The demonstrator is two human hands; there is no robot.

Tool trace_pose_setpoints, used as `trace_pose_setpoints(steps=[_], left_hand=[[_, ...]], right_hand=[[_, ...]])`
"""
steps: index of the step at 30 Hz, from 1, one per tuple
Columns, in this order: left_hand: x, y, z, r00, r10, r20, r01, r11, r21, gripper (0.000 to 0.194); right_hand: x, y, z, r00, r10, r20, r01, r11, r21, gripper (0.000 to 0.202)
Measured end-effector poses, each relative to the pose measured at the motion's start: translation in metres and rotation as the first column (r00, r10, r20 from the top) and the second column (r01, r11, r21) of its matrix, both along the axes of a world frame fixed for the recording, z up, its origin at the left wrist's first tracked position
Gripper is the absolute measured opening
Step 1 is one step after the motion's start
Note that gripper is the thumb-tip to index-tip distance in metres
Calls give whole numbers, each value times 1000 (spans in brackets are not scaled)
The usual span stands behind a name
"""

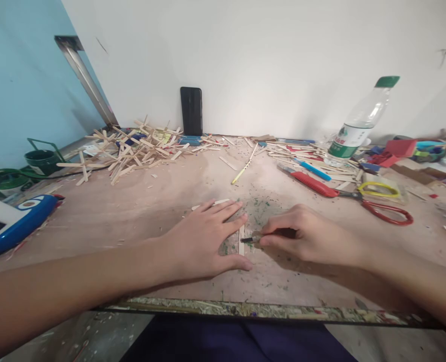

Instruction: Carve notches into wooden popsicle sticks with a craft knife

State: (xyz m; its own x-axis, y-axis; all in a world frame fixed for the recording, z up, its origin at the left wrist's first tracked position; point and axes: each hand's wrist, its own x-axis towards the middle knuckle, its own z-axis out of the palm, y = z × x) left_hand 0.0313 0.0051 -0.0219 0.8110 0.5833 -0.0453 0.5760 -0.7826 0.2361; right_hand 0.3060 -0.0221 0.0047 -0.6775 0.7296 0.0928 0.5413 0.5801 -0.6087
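Observation:
My left hand (pixel 211 234) lies spread on the table, its fingers and thumb reaching over a narrow wooden craft stick (pixel 241 248) that stands lengthwise in front of me. Another pale stick (pixel 221 202) shows partly beyond the left fingertips. In a pinch, my right hand (pixel 298 234) holds a small blade (pixel 250 240), whose dark tip meets the craft stick between the left thumb and index finger. The blade's rear end is hidden in the right fingers. Green and dark crumbs lie around the stick.
A heap of craft sticks (pixel 140 148) and a propped black phone (pixel 192 110) stand at the back. On the right are red-handled cutter (pixel 315 184), blue pen-like tool (pixel 313 170), scissors (pixel 386 211) and a tilted water bottle (pixel 354 125). A blue-and-white device (pixel 30 216) sits left.

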Motion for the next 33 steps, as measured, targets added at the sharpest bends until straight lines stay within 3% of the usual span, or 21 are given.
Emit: trace_pose_setpoints(steps=[6,13,18,21,23,26,33], left_hand=[[-1,2,-3,1000,-6,17,5,1000,4,101],[-4,8,2,994,-11,112,9,1000,13,114],[-12,21,7,942,-194,275,160,977,139,50],[-14,26,4,909,-322,263,281,942,182,43],[-14,26,2,908,-346,236,306,933,190,39],[-13,24,3,921,-308,238,272,946,174,33],[-14,21,9,924,-209,320,220,976,1,25]], right_hand=[[7,5,-5,997,68,-35,-65,996,60,26],[13,8,3,1000,20,19,-21,996,89,25],[14,8,5,999,-11,38,7,995,104,27],[13,6,8,998,-23,53,16,993,115,27],[13,5,9,998,-18,58,11,992,124,26],[13,4,11,998,-7,62,-2,991,136,26],[13,1,14,997,26,76,-39,985,167,25]])
